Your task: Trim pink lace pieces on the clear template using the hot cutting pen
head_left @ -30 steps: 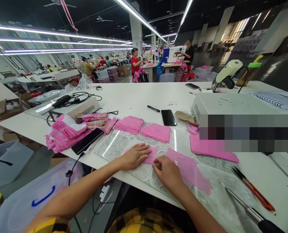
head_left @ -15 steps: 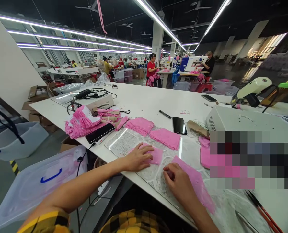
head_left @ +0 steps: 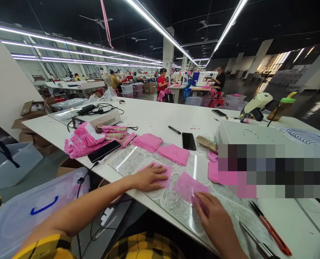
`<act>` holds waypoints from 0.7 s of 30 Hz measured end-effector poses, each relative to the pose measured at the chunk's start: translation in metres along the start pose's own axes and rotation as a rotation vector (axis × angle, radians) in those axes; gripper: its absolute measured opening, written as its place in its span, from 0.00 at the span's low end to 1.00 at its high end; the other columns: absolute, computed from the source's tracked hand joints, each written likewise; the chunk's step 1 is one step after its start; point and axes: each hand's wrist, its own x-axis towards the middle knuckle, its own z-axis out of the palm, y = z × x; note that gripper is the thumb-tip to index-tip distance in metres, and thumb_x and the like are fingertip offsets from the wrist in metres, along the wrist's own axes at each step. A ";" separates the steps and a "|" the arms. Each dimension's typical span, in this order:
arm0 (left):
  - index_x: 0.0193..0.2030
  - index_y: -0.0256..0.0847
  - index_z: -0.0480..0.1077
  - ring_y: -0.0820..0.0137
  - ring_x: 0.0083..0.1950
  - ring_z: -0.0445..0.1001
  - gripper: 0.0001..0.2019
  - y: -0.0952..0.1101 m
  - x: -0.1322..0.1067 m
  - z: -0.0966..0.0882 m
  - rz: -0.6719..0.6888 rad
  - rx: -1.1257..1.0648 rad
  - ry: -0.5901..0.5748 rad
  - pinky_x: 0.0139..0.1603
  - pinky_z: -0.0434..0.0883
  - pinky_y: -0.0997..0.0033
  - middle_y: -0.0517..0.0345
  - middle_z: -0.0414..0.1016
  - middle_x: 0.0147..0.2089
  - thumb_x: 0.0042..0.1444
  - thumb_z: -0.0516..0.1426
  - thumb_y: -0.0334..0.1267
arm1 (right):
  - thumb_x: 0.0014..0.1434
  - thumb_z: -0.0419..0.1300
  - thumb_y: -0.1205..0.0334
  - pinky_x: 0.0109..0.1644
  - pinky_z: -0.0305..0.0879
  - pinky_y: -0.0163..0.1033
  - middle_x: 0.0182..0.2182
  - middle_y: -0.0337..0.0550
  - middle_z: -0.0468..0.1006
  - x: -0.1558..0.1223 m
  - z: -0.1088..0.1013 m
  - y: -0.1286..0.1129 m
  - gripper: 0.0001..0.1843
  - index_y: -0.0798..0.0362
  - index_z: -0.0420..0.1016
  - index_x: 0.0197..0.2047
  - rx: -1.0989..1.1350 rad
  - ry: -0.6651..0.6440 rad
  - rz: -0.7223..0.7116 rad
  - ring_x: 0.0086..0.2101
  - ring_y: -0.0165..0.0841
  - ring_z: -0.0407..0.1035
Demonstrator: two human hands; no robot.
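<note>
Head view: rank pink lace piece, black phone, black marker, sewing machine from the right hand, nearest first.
1. Pink lace piece, touching the right hand.
2. Black phone, mid-table.
3. Black marker, farther back.
4. Sewing machine, far background.

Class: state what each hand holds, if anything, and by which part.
Left hand lies flat on the left pink piece, gripping nothing. Right hand touches the right pink piece at its near edge; pinching or pressing cannot be told.

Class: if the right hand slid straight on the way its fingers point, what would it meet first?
The right hand is touching the pink lace piece; beyond that, it would probably meet the folded pink stack, though depth is hard to judge.
</note>
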 end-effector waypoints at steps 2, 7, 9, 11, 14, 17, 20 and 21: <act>0.65 0.48 0.62 0.51 0.72 0.51 0.24 0.000 0.001 0.001 0.022 0.011 -0.042 0.69 0.46 0.39 0.46 0.53 0.71 0.65 0.53 0.48 | 0.64 0.52 0.58 0.45 0.73 0.44 0.40 0.45 0.80 -0.010 -0.004 0.009 0.13 0.49 0.77 0.43 -0.087 0.070 -0.107 0.41 0.37 0.75; 0.68 0.49 0.57 0.54 0.73 0.47 0.24 0.008 0.019 -0.004 0.102 0.043 -0.082 0.71 0.39 0.42 0.48 0.49 0.73 0.67 0.49 0.48 | 0.64 0.52 0.61 0.49 0.72 0.43 0.46 0.44 0.79 -0.021 -0.011 0.012 0.13 0.49 0.76 0.47 -0.201 0.118 -0.225 0.47 0.37 0.73; 0.69 0.50 0.55 0.55 0.74 0.46 0.25 0.017 0.029 -0.001 0.190 0.059 -0.114 0.71 0.37 0.43 0.50 0.48 0.73 0.66 0.50 0.49 | 0.64 0.52 0.61 0.50 0.72 0.43 0.47 0.44 0.79 -0.021 -0.014 0.011 0.14 0.49 0.75 0.48 -0.234 0.112 -0.224 0.49 0.37 0.72; 0.69 0.49 0.55 0.55 0.73 0.47 0.26 0.026 0.035 0.006 0.265 0.053 -0.153 0.71 0.35 0.43 0.51 0.50 0.73 0.66 0.49 0.51 | 0.65 0.51 0.61 0.49 0.73 0.44 0.47 0.44 0.79 -0.022 -0.017 0.011 0.14 0.50 0.75 0.49 -0.257 0.108 -0.234 0.48 0.38 0.73; 0.69 0.47 0.55 0.57 0.73 0.48 0.27 0.034 0.038 0.015 0.283 0.024 -0.188 0.71 0.34 0.43 0.51 0.51 0.72 0.67 0.47 0.53 | 0.65 0.51 0.58 0.46 0.74 0.44 0.45 0.45 0.80 -0.025 -0.021 0.014 0.15 0.50 0.74 0.48 -0.266 0.107 -0.261 0.46 0.37 0.74; 0.69 0.48 0.54 0.58 0.73 0.48 0.25 0.033 0.036 0.012 0.242 -0.009 -0.191 0.72 0.37 0.44 0.52 0.51 0.72 0.68 0.47 0.50 | 0.65 0.51 0.57 0.46 0.74 0.41 0.44 0.46 0.80 -0.028 -0.026 0.017 0.14 0.51 0.74 0.48 -0.250 0.137 -0.230 0.44 0.36 0.75; 0.70 0.46 0.52 0.57 0.74 0.44 0.25 0.027 0.030 0.002 0.155 0.003 -0.168 0.72 0.40 0.46 0.49 0.48 0.73 0.69 0.46 0.47 | 0.65 0.52 0.59 0.46 0.75 0.40 0.43 0.47 0.80 -0.030 -0.030 0.015 0.13 0.53 0.74 0.48 -0.229 0.172 -0.182 0.44 0.35 0.75; 0.70 0.46 0.52 0.56 0.74 0.42 0.25 0.024 0.028 0.000 0.125 0.016 -0.166 0.72 0.40 0.45 0.49 0.46 0.73 0.69 0.46 0.47 | 0.65 0.53 0.60 0.46 0.75 0.40 0.43 0.47 0.80 -0.030 -0.031 0.014 0.13 0.53 0.74 0.47 -0.223 0.181 -0.174 0.44 0.35 0.75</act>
